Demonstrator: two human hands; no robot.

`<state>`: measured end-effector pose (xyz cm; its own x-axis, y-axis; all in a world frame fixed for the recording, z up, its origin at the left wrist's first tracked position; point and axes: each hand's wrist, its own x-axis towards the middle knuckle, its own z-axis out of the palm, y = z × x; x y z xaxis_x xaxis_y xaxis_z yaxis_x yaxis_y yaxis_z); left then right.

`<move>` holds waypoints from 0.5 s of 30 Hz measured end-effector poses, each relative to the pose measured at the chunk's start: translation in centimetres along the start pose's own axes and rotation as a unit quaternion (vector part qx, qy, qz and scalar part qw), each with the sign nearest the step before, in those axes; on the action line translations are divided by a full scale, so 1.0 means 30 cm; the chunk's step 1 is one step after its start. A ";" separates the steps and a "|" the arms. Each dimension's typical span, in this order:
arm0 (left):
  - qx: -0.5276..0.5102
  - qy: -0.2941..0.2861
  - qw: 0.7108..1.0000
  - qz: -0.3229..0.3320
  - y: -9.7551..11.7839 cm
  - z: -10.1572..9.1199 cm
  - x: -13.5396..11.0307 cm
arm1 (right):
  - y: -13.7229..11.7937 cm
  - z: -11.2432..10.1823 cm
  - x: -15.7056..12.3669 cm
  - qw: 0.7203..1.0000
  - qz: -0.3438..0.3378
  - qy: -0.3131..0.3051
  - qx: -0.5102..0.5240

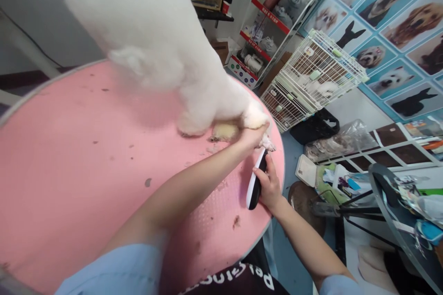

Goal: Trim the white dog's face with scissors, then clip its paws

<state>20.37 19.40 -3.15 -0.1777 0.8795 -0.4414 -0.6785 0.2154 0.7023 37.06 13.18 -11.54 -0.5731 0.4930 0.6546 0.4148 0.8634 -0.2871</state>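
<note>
A white dog [166,41] stands on a round pink table [86,161], its body reaching out of view at the top. Near the table's right edge my left hand [255,135] is closed around one of its paws, whose tip [267,143] pokes out past my fingers. In my right hand [270,186] is a black and white hair clipper [255,186], tilted, with its head up against that paw. Another paw [224,132] with yellowish fur and a dark tip rests on the table beside it.
Fur tufts [236,222] lie scattered on the table. Beyond it are a white wire cage [314,73] with a white animal inside, a shelf rack [265,32], and a side table [391,221] crowded with tools at right. Dog pictures [411,23] cover the wall.
</note>
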 end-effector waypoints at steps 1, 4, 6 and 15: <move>-0.004 -0.001 1.000 -0.004 0.002 0.000 -0.003 | 0.008 -0.002 0.010 1.000 0.004 -0.008 0.001; -0.020 -0.011 1.000 -0.012 0.003 0.000 -0.009 | 0.024 -0.009 0.047 0.999 0.007 -0.041 0.002; -0.023 -0.019 0.999 -0.011 -0.001 -0.003 -0.006 | 0.028 -0.017 0.063 0.999 -0.005 -0.052 0.007; -0.033 -0.032 0.999 0.011 -0.026 -0.054 0.031 | -0.091 -0.034 0.079 0.863 0.281 0.064 0.416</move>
<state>19.59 19.34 -5.02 -0.1485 0.9092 -0.3889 -0.7214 0.1694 0.6714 35.28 11.90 -8.50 -0.3420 0.8887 0.3055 -0.0794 0.2966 -0.9517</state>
